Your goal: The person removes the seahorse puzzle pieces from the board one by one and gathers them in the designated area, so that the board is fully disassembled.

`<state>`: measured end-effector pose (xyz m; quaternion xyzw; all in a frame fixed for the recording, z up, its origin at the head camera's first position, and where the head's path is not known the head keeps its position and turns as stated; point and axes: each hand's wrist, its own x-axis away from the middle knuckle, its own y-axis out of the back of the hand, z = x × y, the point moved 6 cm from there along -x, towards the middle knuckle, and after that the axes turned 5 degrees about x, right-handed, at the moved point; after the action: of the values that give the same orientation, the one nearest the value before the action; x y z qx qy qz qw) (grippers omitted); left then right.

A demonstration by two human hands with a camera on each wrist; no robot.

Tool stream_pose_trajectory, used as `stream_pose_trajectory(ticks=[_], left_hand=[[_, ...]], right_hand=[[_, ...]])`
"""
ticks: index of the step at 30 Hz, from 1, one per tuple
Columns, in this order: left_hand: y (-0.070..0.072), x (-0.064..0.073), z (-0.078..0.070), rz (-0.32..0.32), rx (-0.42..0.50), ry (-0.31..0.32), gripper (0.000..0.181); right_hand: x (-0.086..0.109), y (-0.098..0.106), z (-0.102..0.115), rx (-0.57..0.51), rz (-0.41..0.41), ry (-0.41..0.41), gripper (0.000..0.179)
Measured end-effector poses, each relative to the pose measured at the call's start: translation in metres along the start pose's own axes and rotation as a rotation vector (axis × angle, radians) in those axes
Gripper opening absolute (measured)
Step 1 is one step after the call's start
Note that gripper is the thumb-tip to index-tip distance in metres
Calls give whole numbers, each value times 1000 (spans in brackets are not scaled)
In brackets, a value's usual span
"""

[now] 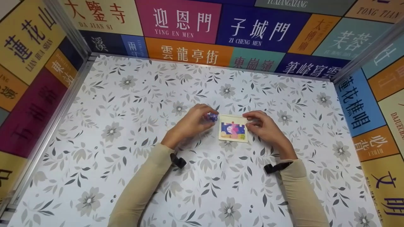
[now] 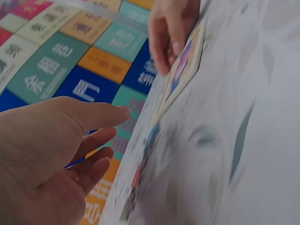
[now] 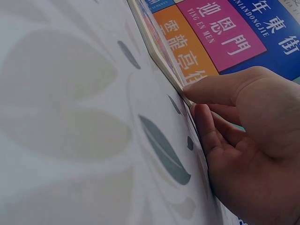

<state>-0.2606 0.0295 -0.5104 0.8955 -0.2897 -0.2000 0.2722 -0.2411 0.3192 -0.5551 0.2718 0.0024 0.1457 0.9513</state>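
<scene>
A small square jigsaw board (image 1: pixel 233 140) with a cream frame lies on the flowered tabletop. Its lower part shows a pink figure against a dark blue sky, and a cream strip is bare along the top. My right hand (image 1: pixel 263 124) pinches the board at its right edge near the top corner, thumb tip on the frame in the right wrist view. Just left of the board are purple-blue puzzle pieces (image 1: pixel 212 117). Around them my left hand (image 1: pixel 196 119) hovers with thumb and fingers apart; in the left wrist view a gap shows between its fingertips and the blurred pieces (image 2: pixel 140 168).
White paper with grey flowers and leaves covers the table (image 1: pixel 202 189). Panels with colourful lettered blocks (image 1: pixel 183 22) stand along the back and both sides. A black wrist strap mount sits on each sleeve cuff.
</scene>
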Motion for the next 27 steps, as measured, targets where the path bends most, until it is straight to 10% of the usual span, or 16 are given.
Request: stream_pose_trajectory(ticks=[12,27], left_hand=[[-66,-28,-30,139,6,-31,38],[-85,-30,-23,107,-35,9,46]], right_hand=[[-2,-1,1,-29,-17,22,38],[-1,0,1,-22,-4,11,38]])
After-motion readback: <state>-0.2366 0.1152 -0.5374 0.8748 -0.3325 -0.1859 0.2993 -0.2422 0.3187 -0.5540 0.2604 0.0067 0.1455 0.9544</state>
